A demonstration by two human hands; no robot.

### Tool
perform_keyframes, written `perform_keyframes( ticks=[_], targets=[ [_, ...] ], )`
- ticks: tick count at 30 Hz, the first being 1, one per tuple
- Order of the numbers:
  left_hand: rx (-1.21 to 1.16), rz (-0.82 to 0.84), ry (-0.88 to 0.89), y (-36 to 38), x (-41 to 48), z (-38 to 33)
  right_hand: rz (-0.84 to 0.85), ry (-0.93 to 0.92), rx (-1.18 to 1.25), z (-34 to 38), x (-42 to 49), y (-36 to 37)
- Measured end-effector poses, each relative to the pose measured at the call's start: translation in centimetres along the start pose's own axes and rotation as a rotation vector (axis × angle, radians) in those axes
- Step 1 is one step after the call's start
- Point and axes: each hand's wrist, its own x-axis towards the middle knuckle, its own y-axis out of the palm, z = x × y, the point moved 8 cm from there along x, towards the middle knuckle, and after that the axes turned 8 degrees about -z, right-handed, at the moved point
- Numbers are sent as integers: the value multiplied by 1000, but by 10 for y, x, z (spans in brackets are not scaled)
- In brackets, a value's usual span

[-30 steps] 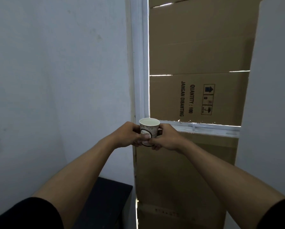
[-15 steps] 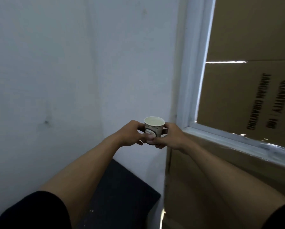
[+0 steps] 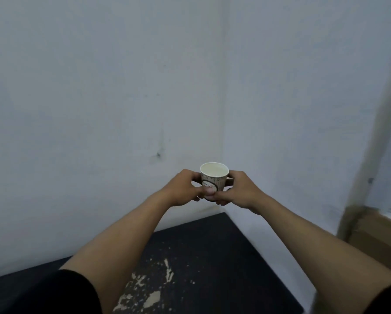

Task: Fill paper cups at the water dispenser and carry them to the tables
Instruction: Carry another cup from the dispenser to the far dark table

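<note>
While both hands cradle it, the paper cup [image 3: 214,180] rides upright at chest height in front of a bare white wall [image 3: 99,87].

With the left hand [image 3: 182,189] and right hand [image 3: 240,191] each curled round the cup's sides, thumbs meeting low on its near face, the cup looks filled close to the rim, so the carry is probably best done level and slow, with a light squeeze, since thin paper walls likely buckle and spill. A dark scuffed surface [image 3: 201,257] lies below the forearms and runs into the wall corner ahead. Cardboard [image 3: 371,232] and a pale frame [image 3: 378,109] close the right side, so open room seems to lie leftward or behind; no tables or dispenser show.
</note>
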Motion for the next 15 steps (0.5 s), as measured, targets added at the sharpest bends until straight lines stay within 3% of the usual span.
perform_keyframes(
  ticks=[15],
  targets=[
    [126,-242,-240,-123,-45,150,235,-90,20,-14,85,200]
  ],
)
